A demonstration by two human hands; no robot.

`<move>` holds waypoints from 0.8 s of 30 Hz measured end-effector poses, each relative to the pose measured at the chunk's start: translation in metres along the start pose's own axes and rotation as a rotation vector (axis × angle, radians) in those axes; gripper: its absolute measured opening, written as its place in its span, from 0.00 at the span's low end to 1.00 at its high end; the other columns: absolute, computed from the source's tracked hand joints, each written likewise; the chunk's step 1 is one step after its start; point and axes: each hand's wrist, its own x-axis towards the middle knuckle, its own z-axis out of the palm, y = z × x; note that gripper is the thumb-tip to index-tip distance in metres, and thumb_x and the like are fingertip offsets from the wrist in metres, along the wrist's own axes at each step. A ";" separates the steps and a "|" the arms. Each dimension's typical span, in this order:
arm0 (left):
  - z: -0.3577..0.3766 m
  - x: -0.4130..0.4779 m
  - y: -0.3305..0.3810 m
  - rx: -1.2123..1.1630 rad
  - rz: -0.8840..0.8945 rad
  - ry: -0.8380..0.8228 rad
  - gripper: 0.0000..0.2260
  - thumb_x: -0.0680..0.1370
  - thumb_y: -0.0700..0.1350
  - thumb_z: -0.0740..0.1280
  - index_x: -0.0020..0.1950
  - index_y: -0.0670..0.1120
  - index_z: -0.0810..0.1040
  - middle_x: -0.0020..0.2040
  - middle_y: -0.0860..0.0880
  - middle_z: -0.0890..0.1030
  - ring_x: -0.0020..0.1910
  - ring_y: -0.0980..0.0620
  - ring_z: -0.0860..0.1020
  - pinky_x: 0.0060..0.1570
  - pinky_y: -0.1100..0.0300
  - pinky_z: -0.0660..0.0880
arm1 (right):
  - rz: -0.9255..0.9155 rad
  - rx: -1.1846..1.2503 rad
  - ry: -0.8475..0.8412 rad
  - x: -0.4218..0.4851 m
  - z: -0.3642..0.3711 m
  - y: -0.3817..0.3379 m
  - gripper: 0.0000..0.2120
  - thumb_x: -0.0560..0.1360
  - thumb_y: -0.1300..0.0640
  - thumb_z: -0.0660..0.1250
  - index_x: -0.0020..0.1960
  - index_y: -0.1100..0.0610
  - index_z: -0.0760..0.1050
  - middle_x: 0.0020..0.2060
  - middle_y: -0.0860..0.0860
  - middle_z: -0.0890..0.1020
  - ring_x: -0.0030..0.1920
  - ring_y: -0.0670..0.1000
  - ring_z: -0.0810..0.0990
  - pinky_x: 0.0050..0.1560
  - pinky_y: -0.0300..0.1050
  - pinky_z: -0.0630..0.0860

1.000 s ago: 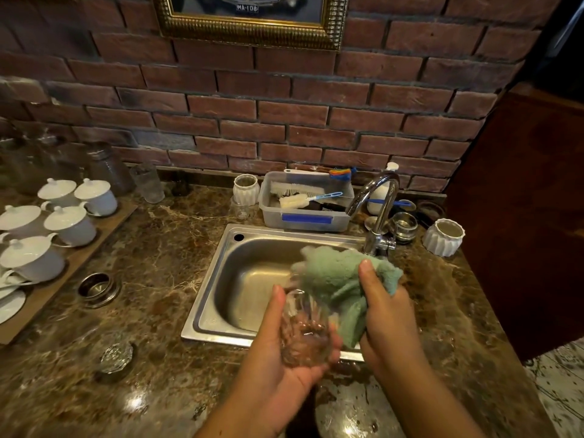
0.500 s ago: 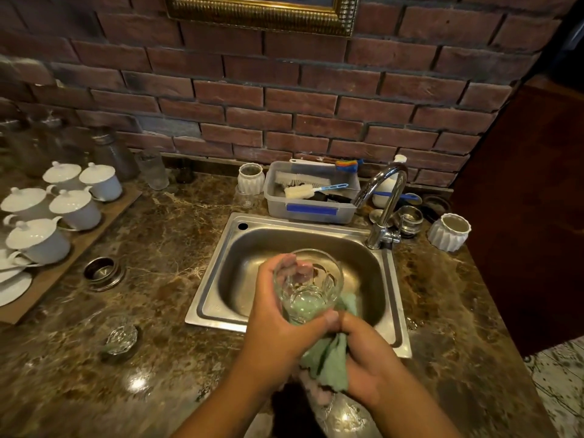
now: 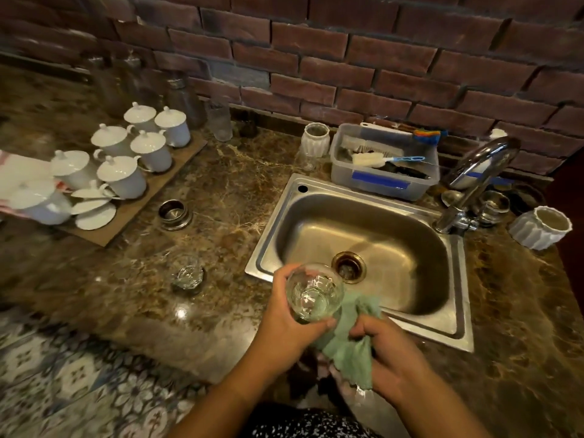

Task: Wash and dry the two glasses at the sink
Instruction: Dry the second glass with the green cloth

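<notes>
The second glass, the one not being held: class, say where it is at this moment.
In the head view, the second glass sits on the counter left of the sink, near the front edge, with the small metal bowl behind it.

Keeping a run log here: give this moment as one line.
stage: drying | left hand: grips glass | right hand: grips green cloth against it | second glass: on counter left of sink

A wall of dark red bricks stands behind the desk, whose top is brown marble with pale veins. A small bright spot of light shines on its polished front part. At the lower left, the floor has tiles with a bluish flower pattern.
</notes>
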 end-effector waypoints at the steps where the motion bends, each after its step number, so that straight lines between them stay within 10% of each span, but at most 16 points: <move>1: -0.008 -0.001 -0.005 0.002 -0.006 -0.011 0.37 0.65 0.39 0.81 0.67 0.53 0.67 0.62 0.58 0.77 0.63 0.63 0.75 0.62 0.69 0.71 | 0.025 -0.009 0.010 0.005 0.004 0.003 0.27 0.68 0.72 0.53 0.66 0.70 0.71 0.49 0.69 0.80 0.38 0.65 0.82 0.30 0.55 0.80; 12: -0.083 0.010 -0.073 0.163 -0.038 -0.065 0.38 0.65 0.47 0.83 0.67 0.65 0.67 0.66 0.51 0.72 0.64 0.59 0.75 0.64 0.62 0.74 | 0.122 -0.127 0.167 0.074 0.064 0.039 0.22 0.63 0.70 0.58 0.57 0.64 0.72 0.37 0.63 0.79 0.35 0.61 0.77 0.39 0.55 0.76; 24: -0.137 0.043 -0.110 0.005 -0.219 -0.083 0.38 0.67 0.34 0.79 0.70 0.57 0.69 0.63 0.51 0.80 0.65 0.52 0.79 0.67 0.46 0.75 | 0.158 -0.153 0.260 0.123 0.096 0.055 0.34 0.62 0.68 0.58 0.69 0.65 0.69 0.58 0.72 0.78 0.51 0.68 0.79 0.60 0.67 0.73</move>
